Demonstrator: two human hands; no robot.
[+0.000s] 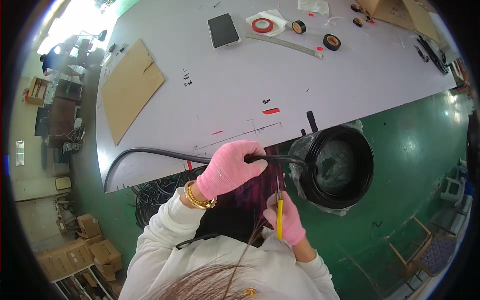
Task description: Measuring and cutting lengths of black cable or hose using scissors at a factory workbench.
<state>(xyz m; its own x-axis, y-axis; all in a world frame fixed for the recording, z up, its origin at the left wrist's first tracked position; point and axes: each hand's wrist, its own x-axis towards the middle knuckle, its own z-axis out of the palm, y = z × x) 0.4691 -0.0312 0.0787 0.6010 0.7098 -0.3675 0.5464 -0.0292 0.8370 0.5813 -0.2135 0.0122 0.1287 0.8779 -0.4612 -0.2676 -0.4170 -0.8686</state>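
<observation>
My left hand (232, 167), in a pink knitted glove, is closed around a black cable (170, 152) at the table's near edge. To the left, the cable bends down over the table corner. To the right, it runs into a thick coil of black cable (368, 165) partly wrapped in clear plastic film. My right hand (290, 220), also gloved in pink, grips yellow-handled scissors (279, 217) below the cable. Their narrow metal blades point up toward it, apart from my left hand. The fingers' inner side is hidden.
On the white table (200, 105) lie a cardboard sheet (131, 90), a phone (223, 31), a steel ruler (285, 45), red tape (262, 25) and black tape rolls (331, 42). A tangle of black cable (160, 197) sits below the near edge. A chair (432, 252) stands right.
</observation>
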